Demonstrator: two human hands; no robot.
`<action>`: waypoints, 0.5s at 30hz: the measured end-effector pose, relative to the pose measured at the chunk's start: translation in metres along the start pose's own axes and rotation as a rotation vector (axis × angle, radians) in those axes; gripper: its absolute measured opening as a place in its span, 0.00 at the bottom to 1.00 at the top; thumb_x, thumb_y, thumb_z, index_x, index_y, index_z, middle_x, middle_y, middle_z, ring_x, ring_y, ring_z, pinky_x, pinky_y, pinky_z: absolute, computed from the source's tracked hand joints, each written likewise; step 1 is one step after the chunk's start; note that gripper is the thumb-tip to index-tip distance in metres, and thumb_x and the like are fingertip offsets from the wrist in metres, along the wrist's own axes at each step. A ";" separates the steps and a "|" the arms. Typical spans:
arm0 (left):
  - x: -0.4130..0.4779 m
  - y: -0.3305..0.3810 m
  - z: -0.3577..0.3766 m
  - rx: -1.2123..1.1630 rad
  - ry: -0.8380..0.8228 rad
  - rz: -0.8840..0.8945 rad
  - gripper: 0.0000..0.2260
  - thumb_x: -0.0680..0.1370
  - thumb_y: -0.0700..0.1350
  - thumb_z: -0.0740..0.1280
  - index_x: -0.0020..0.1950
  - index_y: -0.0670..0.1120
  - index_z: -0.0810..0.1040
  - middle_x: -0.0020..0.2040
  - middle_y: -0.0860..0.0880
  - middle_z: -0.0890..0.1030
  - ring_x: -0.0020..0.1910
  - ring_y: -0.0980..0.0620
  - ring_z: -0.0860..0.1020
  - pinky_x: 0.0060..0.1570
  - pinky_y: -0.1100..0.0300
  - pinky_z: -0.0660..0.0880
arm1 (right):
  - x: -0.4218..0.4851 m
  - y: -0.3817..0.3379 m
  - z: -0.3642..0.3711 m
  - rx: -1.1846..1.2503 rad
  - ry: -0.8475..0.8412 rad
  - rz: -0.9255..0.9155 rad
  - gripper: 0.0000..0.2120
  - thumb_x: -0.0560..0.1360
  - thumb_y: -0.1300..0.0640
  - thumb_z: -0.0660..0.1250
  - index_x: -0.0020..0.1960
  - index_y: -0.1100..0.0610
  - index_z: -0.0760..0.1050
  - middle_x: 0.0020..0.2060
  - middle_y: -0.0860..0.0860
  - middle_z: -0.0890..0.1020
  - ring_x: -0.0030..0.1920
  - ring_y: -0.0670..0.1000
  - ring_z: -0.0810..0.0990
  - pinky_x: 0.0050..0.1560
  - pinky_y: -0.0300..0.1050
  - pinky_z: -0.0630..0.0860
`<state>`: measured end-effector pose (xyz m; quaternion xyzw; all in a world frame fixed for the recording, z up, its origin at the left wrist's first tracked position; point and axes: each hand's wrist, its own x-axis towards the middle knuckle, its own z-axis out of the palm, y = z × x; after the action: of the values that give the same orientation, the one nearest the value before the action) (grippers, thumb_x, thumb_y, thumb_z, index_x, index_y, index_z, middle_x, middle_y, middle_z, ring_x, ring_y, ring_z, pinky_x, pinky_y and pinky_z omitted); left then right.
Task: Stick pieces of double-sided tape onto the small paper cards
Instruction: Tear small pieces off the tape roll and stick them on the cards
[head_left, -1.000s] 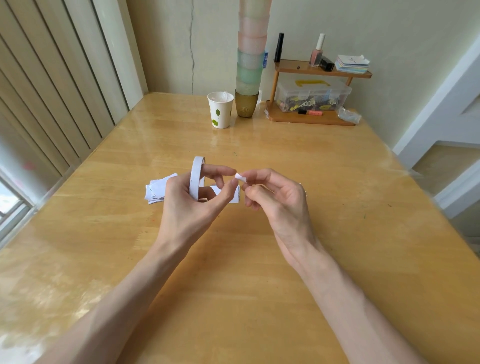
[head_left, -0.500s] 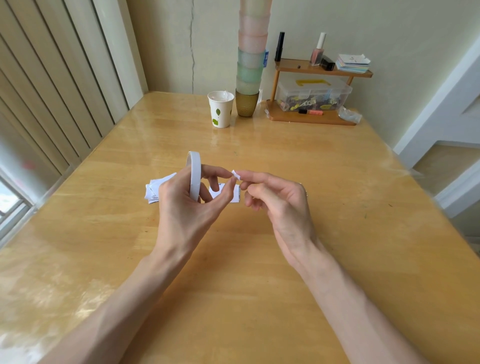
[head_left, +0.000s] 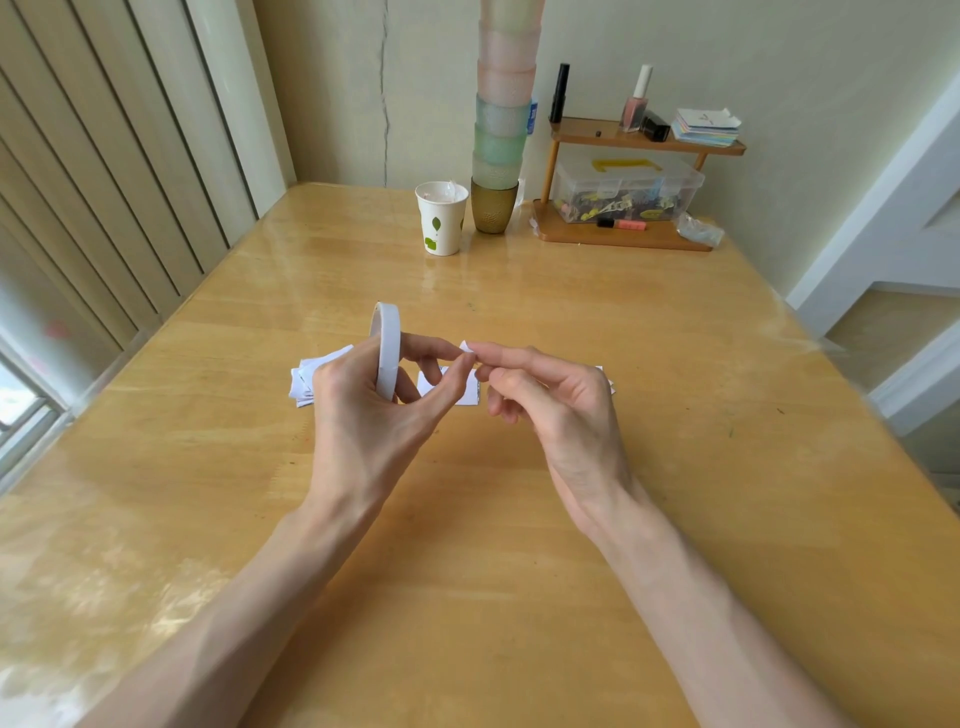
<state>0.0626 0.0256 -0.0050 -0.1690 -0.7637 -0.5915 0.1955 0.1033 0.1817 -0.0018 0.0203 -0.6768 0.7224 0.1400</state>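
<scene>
My left hand (head_left: 363, 421) holds a white roll of double-sided tape (head_left: 387, 348) upright above the wooden table (head_left: 467, 545), fingers through the ring. Its thumb and forefinger meet my right hand (head_left: 550, 400) at a small white piece of tape (head_left: 466, 346), which the right fingertips pinch. A small paper card (head_left: 470, 395) lies flat on the table behind the hands, partly hidden. A loose pile of white cards (head_left: 306, 382) lies to the left, behind my left hand. The corner of more white paper (head_left: 608, 382) peeks out behind my right hand.
At the back stand a paper cup (head_left: 440, 218), a tall stack of coloured cups (head_left: 501, 130) and a small wooden shelf (head_left: 634, 236) with a clear box, bottles and notes. A slatted wall runs along the left.
Both hands have risen slightly and moved a little left, still joined at the small tape piece. The tape roll now stands higher above the left hand.
</scene>
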 end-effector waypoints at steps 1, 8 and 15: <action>0.000 0.000 0.000 -0.002 0.000 -0.014 0.06 0.75 0.48 0.79 0.42 0.50 0.85 0.31 0.55 0.79 0.23 0.55 0.70 0.30 0.69 0.66 | 0.000 0.001 0.000 -0.010 -0.006 -0.013 0.13 0.76 0.61 0.68 0.56 0.56 0.88 0.37 0.54 0.81 0.43 0.51 0.78 0.45 0.39 0.73; 0.002 0.003 0.000 -0.115 -0.019 -0.126 0.05 0.76 0.47 0.77 0.41 0.49 0.86 0.31 0.54 0.80 0.24 0.56 0.63 0.26 0.67 0.61 | 0.001 0.007 0.000 -0.087 -0.030 -0.075 0.16 0.78 0.68 0.67 0.61 0.57 0.85 0.44 0.50 0.83 0.39 0.49 0.78 0.44 0.37 0.74; 0.005 -0.001 0.001 -0.132 -0.033 -0.218 0.06 0.77 0.43 0.76 0.40 0.49 0.87 0.27 0.60 0.78 0.25 0.54 0.63 0.28 0.62 0.62 | 0.002 0.009 0.002 -0.154 -0.021 -0.105 0.17 0.75 0.65 0.67 0.61 0.55 0.86 0.43 0.47 0.83 0.40 0.50 0.78 0.49 0.52 0.78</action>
<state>0.0577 0.0262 -0.0035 -0.1073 -0.7402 -0.6553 0.1058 0.0992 0.1797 -0.0101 0.0523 -0.7297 0.6598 0.1716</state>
